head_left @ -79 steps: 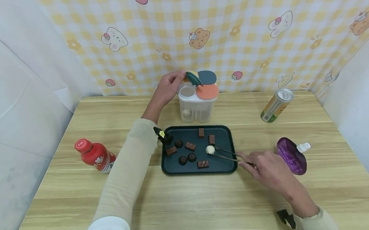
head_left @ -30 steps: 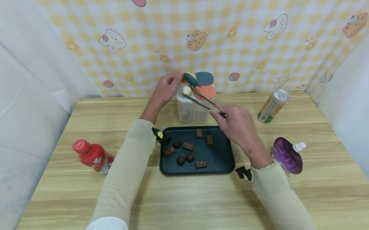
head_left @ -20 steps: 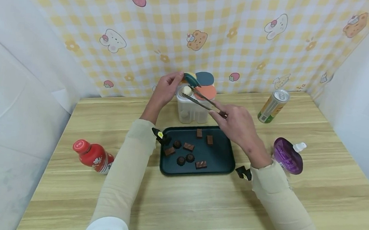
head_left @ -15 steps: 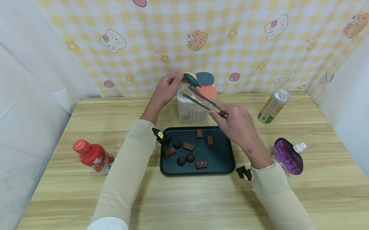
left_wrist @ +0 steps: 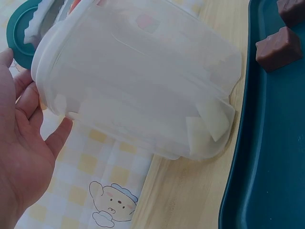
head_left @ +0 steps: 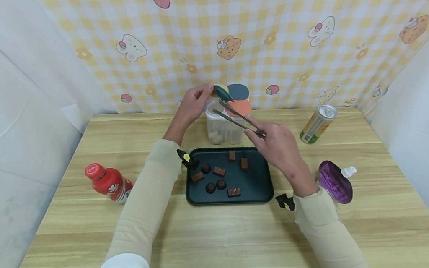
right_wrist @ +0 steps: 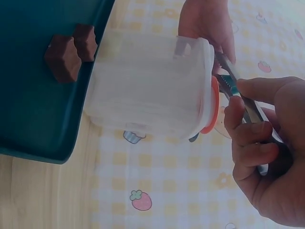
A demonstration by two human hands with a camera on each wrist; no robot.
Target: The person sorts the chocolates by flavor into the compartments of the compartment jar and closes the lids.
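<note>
A clear plastic container [head_left: 231, 131] with coloured flip lids stands behind the tray. My left hand [head_left: 193, 105] pinches its teal lid [head_left: 223, 93] and keeps it raised at the left compartment. In the left wrist view, pale white pieces [left_wrist: 214, 119] lie at the container's bottom. My right hand [head_left: 277, 145] grips metal tongs [head_left: 234, 118]; their tips are spread over the uncovered opening with nothing between them. Several brown chocolates [head_left: 219, 171], some rectangular and some round, are spread on the dark green tray [head_left: 255, 192]. Orange and dark blue lids [head_left: 238, 91] are down.
A red bottle [head_left: 109, 182] stands on the left of the wooden table [head_left: 206, 238]. On the right are a drink can [head_left: 318, 123] and a purple pouch with a white cap [head_left: 334, 181]. A checked cloth [head_left: 192, 31] hangs behind the table.
My right hand has moved from the tray up to the container with the tongs. The white ball they held has dropped through the opening. My left hand has kept the teal lid raised.
</note>
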